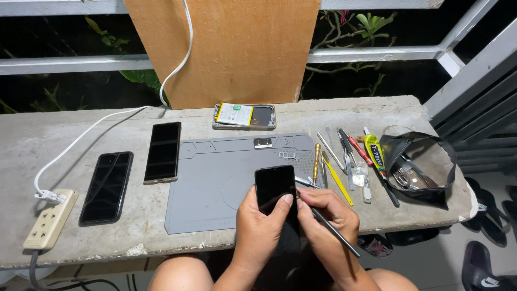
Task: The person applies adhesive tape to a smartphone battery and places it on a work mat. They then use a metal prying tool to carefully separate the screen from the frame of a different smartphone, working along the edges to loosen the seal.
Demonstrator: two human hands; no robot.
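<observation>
Phone [273, 186] gripped by left hand [262, 226], right hand [328, 221] fingers pinching one tool [334, 231]; two more phones [107, 186] lie on bench

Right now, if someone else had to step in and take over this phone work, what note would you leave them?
Left hand: holds the black phone upright over the grey mat, screen side up.
Right hand: grip on a thin metal tool, tip at the phone's right edge.
Done: nothing visibly opened on this phone.
Left: the edge is not yet parted.
Nearby: two dark phones to the left, an opened phone behind the mat, hand tools to the right.
</observation>
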